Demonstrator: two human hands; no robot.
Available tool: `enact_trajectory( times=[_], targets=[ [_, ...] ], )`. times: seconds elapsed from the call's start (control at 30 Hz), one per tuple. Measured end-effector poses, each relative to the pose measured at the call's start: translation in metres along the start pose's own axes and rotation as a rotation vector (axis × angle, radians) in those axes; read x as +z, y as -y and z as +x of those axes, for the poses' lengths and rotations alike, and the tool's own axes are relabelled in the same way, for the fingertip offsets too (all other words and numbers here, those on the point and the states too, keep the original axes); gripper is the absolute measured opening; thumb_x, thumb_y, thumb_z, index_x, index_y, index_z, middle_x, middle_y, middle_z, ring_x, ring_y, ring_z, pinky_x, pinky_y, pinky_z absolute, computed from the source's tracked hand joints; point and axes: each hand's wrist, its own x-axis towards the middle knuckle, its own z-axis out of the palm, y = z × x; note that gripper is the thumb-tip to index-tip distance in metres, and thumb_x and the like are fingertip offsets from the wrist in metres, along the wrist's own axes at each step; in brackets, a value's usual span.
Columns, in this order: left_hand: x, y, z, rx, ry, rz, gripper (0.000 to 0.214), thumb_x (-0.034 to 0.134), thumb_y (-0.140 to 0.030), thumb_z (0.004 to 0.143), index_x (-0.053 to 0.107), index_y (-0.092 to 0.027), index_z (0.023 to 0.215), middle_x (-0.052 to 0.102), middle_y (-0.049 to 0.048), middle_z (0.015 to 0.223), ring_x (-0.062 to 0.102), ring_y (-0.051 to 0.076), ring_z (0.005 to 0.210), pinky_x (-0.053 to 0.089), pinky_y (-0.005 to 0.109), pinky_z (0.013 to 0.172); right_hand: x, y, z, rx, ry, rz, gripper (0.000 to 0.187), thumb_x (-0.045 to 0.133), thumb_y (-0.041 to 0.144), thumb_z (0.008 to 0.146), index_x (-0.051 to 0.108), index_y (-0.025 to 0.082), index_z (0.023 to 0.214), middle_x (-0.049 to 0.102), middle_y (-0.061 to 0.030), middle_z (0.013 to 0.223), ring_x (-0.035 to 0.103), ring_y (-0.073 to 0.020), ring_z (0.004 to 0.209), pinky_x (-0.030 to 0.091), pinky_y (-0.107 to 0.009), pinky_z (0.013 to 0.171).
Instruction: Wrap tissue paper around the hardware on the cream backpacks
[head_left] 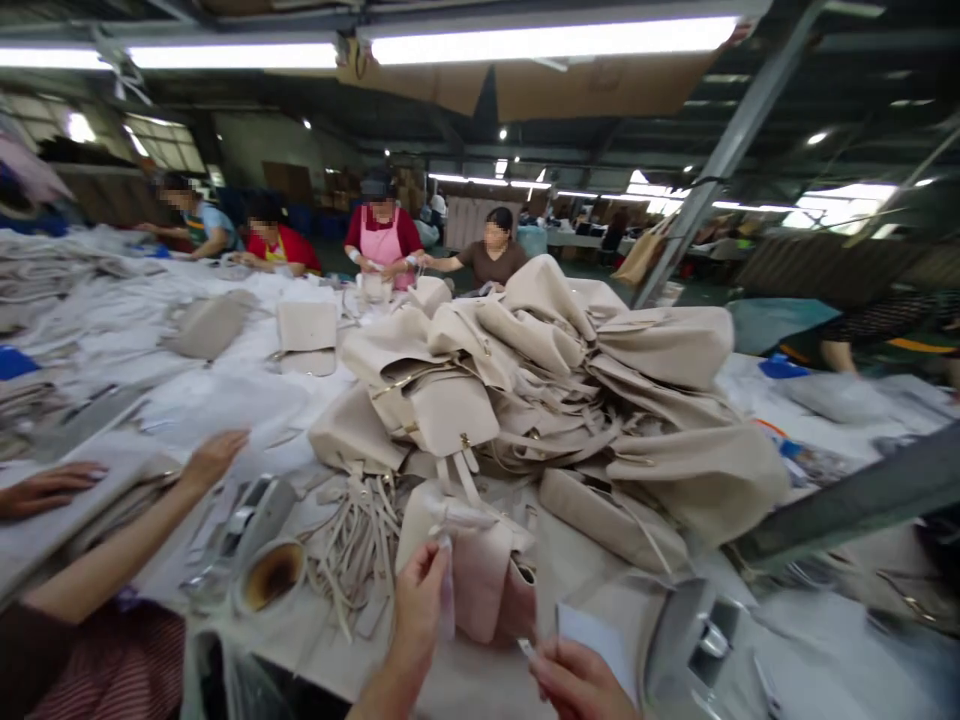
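Note:
A beige bag (480,580) stands on the table just in front of me, its front partly in shadow. My left hand (421,600) is at the bag's left side, thumb and fingers pinched on a thin, whitish, see-through strip (448,590). Lower right of the bag is my right hand (577,678), closed with its fingertips on a small pale piece (526,648) too small to name. Beside the bag on the left lies a heap of thin beige straps (356,545) with metal studs. White paper (592,635) lies to the right of the bag.
A large pile of beige bags (540,380) rises behind the bag. Left are a brown-stained round container (274,575) and a grey metal device (255,515); another device (697,640) is at right. A neighbour's arm (142,530) reaches in from the left. Several co-workers sit or stand opposite.

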Motion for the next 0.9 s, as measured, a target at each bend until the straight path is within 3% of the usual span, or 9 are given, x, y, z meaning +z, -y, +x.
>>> enact_trajectory(
  times=[0.1,0.2,0.3,0.43,0.57,0.67,0.77,0.9],
  targets=[
    [-0.002,0.004,-0.004,0.090,-0.025,0.028,0.042,0.078,-0.058,0.062,0.065,-0.018,0.061,0.054,-0.0026,0.055,0.046,0.015,0.057,0.038,0.025,0.057,0.054,0.064,0.027,-0.172,0.239,-0.080,0.028,0.065,0.048,0.072,0.062,0.020,0.070,0.056,0.0037,0.060,0.034,-0.0083,0.048,0.024,-0.025,0.049],
    [-0.006,0.005,-0.012,0.152,-0.032,0.076,0.034,0.074,-0.052,0.069,0.069,-0.018,0.066,0.062,0.0011,0.060,0.052,0.018,0.061,0.041,0.027,0.060,0.083,0.100,0.051,-0.299,0.195,-0.195,0.022,0.062,0.041,0.068,0.059,0.020,0.061,0.053,0.0033,0.059,0.042,-0.0123,0.057,0.033,-0.027,0.057],
    [-0.012,0.004,-0.020,0.257,-0.023,0.205,0.022,0.065,-0.040,0.081,0.073,-0.020,0.076,0.070,0.0059,0.073,0.061,0.023,0.072,0.046,0.029,0.069,0.089,0.101,0.072,-0.305,0.167,-0.259,0.022,0.061,0.039,0.064,0.056,0.020,0.054,0.052,0.0025,0.056,0.045,-0.0146,0.059,0.035,-0.029,0.061],
    [-0.022,0.009,-0.026,0.367,-0.086,0.376,0.017,0.059,-0.028,0.086,0.074,-0.022,0.088,0.072,0.0092,0.084,0.065,0.025,0.081,0.048,0.032,0.076,0.089,0.088,0.086,-0.262,0.179,-0.314,0.025,0.061,0.043,0.064,0.056,0.020,0.054,0.051,0.0031,0.054,0.043,-0.0140,0.055,0.033,-0.029,0.056],
    [-0.035,0.017,-0.022,0.555,-0.064,0.495,0.034,0.060,-0.027,0.087,0.072,-0.024,0.118,0.073,0.0129,0.094,0.066,0.028,0.090,0.049,0.037,0.086,0.093,0.088,0.088,-0.226,0.188,-0.329,0.024,0.061,0.042,0.064,0.055,0.021,0.052,0.047,0.0045,0.049,0.039,-0.0125,0.050,0.029,-0.028,0.052],
    [-0.043,0.013,-0.019,0.665,0.040,0.635,0.031,0.060,-0.027,0.089,0.074,-0.031,0.117,0.072,0.0101,0.083,0.064,0.026,0.081,0.049,0.035,0.079,0.093,0.089,0.089,-0.209,0.183,-0.307,0.024,0.062,0.042,0.063,0.056,0.020,0.054,0.044,0.0056,0.049,0.036,-0.0113,0.049,0.025,-0.027,0.049],
    [-0.048,0.005,-0.018,0.723,0.116,0.748,0.026,0.060,-0.028,0.091,0.076,-0.032,0.110,0.073,0.0105,0.086,0.064,0.025,0.081,0.050,0.033,0.079,0.091,0.090,0.089,-0.193,0.203,-0.265,0.027,0.064,0.045,0.063,0.057,0.020,0.056,0.040,0.0071,0.048,0.032,-0.0099,0.048,0.022,-0.026,0.048],
    [-0.047,0.002,-0.016,0.713,0.105,0.695,0.034,0.056,-0.029,0.091,0.072,-0.027,0.121,0.075,0.0145,0.091,0.066,0.026,0.086,0.052,0.036,0.081,0.089,0.089,0.086,-0.194,0.228,-0.206,0.032,0.068,0.047,0.065,0.056,0.020,0.054,0.041,0.0072,0.047,0.031,-0.0091,0.046,0.022,-0.026,0.047]
  ],
)
